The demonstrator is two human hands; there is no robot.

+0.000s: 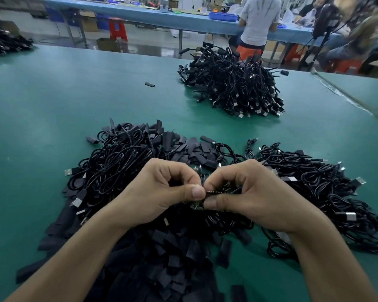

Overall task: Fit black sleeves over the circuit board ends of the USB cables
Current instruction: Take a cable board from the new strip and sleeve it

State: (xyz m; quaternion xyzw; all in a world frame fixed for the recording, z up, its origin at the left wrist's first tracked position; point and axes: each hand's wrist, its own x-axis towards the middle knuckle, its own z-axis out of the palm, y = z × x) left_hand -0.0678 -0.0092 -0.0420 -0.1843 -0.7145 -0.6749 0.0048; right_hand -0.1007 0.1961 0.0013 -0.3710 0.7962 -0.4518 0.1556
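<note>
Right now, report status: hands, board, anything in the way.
Left hand, right hand both pinching circuit board end. Sleeve on it: cannot tell. Loose sleeves and cables piled underneath; nothing blocking.

On the bench [52,110], a heap of sleeves [162,258] lies nearest, with a left cable tangle [118,162] and a right cable tangle [314,192] just behind it. The far cable pile [234,88] sits right of centre; a lone sleeve [150,84] lies left of it.
</note>
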